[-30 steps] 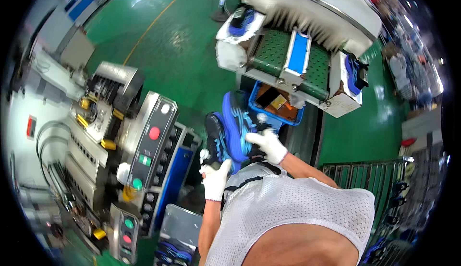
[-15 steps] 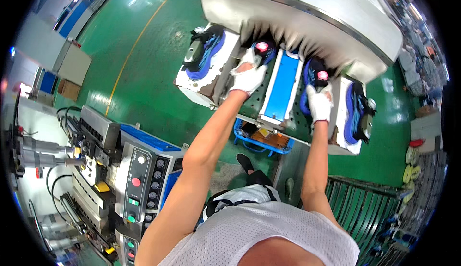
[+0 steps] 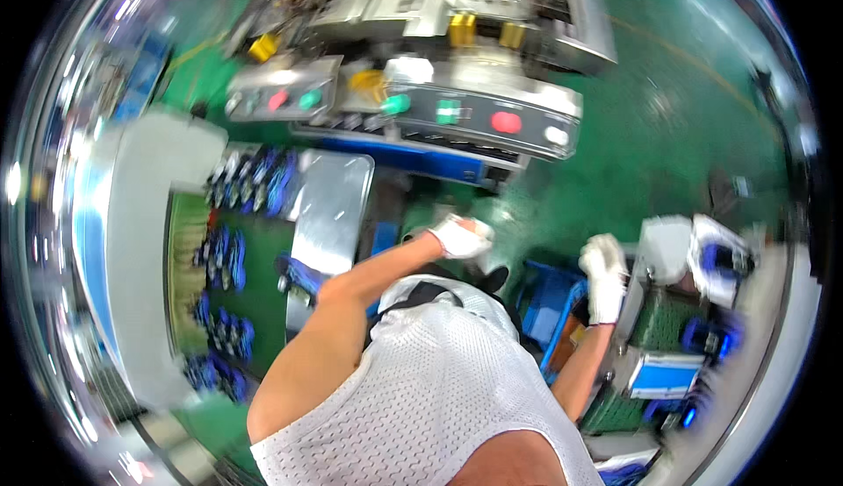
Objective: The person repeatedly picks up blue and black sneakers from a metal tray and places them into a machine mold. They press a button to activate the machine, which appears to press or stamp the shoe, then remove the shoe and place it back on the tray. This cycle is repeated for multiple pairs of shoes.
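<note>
My left hand [image 3: 463, 237], in a white glove with some bare finger showing, hangs in front of my body over the green floor. Its fingers are loosely bent and slightly blurred, with nothing seen in them. My right hand [image 3: 604, 268], also white-gloved, is raised beside the near edge of the machine bed [image 3: 648, 324] on the right. Those fingers look loosely curled and hold nothing visible. A blue-and-black shoe [image 3: 727, 260] sits on a white block of that bed. Further along lies another dark blue shoe [image 3: 709, 338], smeared by motion.
Ahead stands a machine with a button panel [image 3: 487, 117]. On the left, a metal table [image 3: 332, 209] bears a blue shoe [image 3: 303, 277] at its edge. Several blue shoes [image 3: 226, 258] lie in rows by a large pale housing [image 3: 132, 258]. A blue basket [image 3: 546, 310] is near my right forearm.
My view has swung left, so the shoe machine now lies to my right and the button panel ahead. Both hands have come away from the two middle shoes.
</note>
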